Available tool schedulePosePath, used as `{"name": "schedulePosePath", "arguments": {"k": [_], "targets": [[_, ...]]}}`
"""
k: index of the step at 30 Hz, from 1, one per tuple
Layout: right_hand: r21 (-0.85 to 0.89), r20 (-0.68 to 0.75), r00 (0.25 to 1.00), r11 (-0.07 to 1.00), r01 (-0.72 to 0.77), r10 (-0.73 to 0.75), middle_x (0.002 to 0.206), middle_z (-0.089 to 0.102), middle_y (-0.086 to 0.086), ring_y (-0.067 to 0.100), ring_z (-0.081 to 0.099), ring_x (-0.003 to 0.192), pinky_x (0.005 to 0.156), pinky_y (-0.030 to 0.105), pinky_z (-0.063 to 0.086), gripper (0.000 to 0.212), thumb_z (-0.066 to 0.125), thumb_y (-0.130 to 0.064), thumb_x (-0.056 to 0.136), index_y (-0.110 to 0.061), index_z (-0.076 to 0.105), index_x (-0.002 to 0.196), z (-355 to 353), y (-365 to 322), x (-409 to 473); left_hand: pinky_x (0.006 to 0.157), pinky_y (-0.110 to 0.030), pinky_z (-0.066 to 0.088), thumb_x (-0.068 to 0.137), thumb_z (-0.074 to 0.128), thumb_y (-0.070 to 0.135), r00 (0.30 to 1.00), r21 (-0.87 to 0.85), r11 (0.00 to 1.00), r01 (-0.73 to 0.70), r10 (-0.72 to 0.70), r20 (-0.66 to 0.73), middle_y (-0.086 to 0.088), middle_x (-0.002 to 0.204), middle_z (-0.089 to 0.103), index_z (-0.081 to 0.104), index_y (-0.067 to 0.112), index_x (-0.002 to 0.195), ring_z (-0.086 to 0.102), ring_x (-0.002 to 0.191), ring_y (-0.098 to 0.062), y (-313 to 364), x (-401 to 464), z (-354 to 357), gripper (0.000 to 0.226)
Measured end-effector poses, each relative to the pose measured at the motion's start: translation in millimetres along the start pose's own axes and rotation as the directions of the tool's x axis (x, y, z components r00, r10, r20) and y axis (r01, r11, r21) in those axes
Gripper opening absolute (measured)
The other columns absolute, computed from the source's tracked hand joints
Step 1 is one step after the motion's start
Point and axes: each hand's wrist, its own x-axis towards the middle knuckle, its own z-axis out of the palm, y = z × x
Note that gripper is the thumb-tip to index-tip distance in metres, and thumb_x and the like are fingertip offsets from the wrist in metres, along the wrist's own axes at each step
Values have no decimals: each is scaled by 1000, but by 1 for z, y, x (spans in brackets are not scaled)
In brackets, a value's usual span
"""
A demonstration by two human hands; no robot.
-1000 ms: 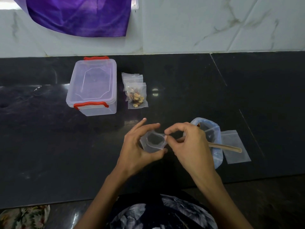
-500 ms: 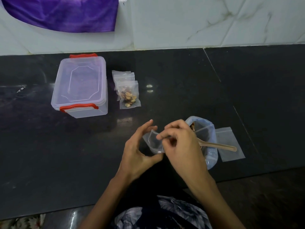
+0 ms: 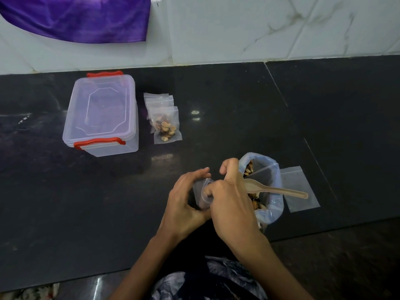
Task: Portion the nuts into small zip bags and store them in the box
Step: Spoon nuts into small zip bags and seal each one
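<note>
Since the previous frame our right hand point(image 3: 231, 200) has pushed its fingers into the mouth of the small zip bag point(image 3: 202, 194), which our left hand point(image 3: 186, 200) grips from the side with curled fingers. Both hands hold the bag just above the dark counter point(image 3: 238, 118). The big bag of nuts point(image 3: 270, 191) stands just right of our right hand, a spoon point(image 3: 279, 190) resting in it. An empty bag point(image 3: 299, 188) lies beside it. The closed box point(image 3: 101, 114) sits far left, with a filled bag point(image 3: 166, 126) on a stack of bags next to it
</note>
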Motion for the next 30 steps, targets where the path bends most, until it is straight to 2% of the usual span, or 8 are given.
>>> {"name": "schedulePosePath", "arguments": {"k": [5, 7, 9, 13, 18, 25, 28, 30], "targets": [[534, -21, 965, 819, -211, 263, 89, 38, -1, 15, 44, 76, 59, 34, 42, 44, 62, -2, 76, -34, 33, 81, -2, 3, 12, 103, -17, 37, 58, 82, 43, 986, 5, 987, 162, -162, 46, 11, 136, 47, 32, 49, 135, 45, 128, -8, -1, 0, 0, 92], [599, 20, 948, 755, -266, 318, 87, 39, 1, 14, 43, 75, 60, 36, 42, 49, 65, 3, 69, -34, 33, 77, 1, 12, 19, 102, -14, 36, 51, 87, 42, 970, -17, 970, 242, -241, 39, 13, 139, 41, 29, 38, 140, 41, 129, -1, -5, 0, -7, 107], [532, 37, 954, 802, -272, 299, 84, 40, 2, 15, 41, 74, 64, 36, 39, 40, 60, 8, 70, -24, 39, 80, -4, 17, 20, 95, -17, 45, 45, 91, 34, 919, -97, 917, 388, -377, 118, 12, 133, 47, 34, 32, 138, 51, 118, 0, -6, 3, -18, 109], [259, 23, 995, 960, -102, 100, 89, 41, -9, 3, 45, 79, 78, 18, 43, 20, 50, 9, 85, -8, 60, 89, -7, 34, 18, 77, -25, 57, 78, 65, 19, 784, -466, 639, 612, -566, 255, -8, 104, 70, 61, 13, 108, 69, 91, -17, -1, 8, -26, 31], [148, 94, 990, 982, -116, 103, 102, 41, -8, 2, 43, 88, 82, 10, 37, 20, 46, 4, 91, -7, 62, 96, -8, 41, 19, 68, -22, 58, 85, 58, -4, 681, -586, 510, 630, -726, 99, -3, 74, 73, 64, 5, 89, 70, 69, -8, 0, 9, -14, 11], [140, 28, 999, 990, -34, 30, 92, 27, -8, 2, 35, 86, 75, 3, 33, 27, 55, 6, 87, -15, 70, 80, -2, 40, 21, 67, -22, 59, 87, 54, -7, 680, -582, 513, 631, -726, 98, -2, 70, 72, 63, 6, 92, 69, 70, -12, 1, 10, -12, 16], [246, -20, 997, 967, -66, 73, 96, 35, -3, 5, 42, 82, 71, 4, 38, 17, 52, 4, 86, -8, 63, 80, -8, 35, 21, 87, -26, 55, 85, 58, -8, 774, -417, 674, 610, -620, 129, 1, 111, 67, 51, 16, 128, 64, 105, -13, -3, 11, -22, 49], [195, -22, 998, 979, -57, 63, 97, 39, -8, -2, 45, 81, 70, 9, 42, 15, 55, -5, 89, -13, 68, 87, -13, 28, 20, 105, -27, 38, 74, 75, 1, 834, -199, 813, 548, -511, 207, 12, 144, 40, 25, 38, 143, 39, 131, -5, -2, 11, -32, 92]]}}
